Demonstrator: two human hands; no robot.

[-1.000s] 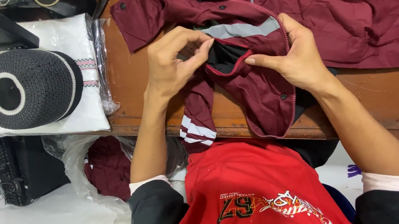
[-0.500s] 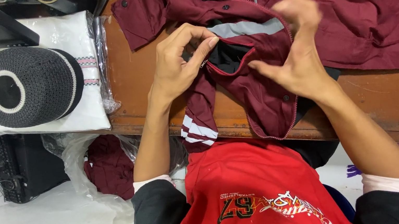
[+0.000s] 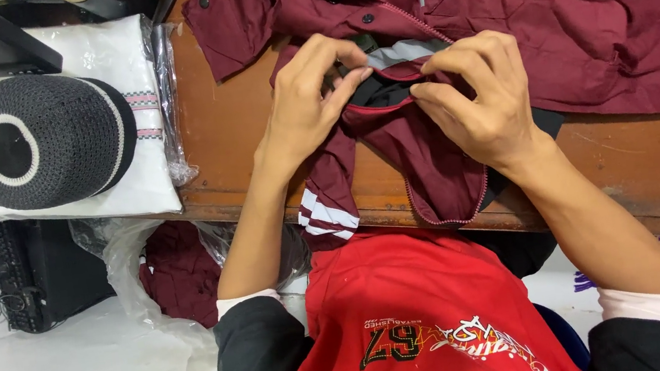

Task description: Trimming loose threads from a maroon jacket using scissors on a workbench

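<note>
Black knitted cap [image 3: 44, 141] — on folded white cloth [image 3: 125, 85]

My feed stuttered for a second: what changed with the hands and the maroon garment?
The right hand, fingers lifted off half a second ago, has come back down to pinch the maroon zippered garment at its grey-striped edge. The left hand keeps its grip there. The black knitted cap stayed put.

Light: you work under even, bright overhead light.
Shadows: soft, short beneath your hands.
Glare: plastic wrap [image 3: 168, 105] glints mildly.
Focus: sharp throughout, no blur.
</note>
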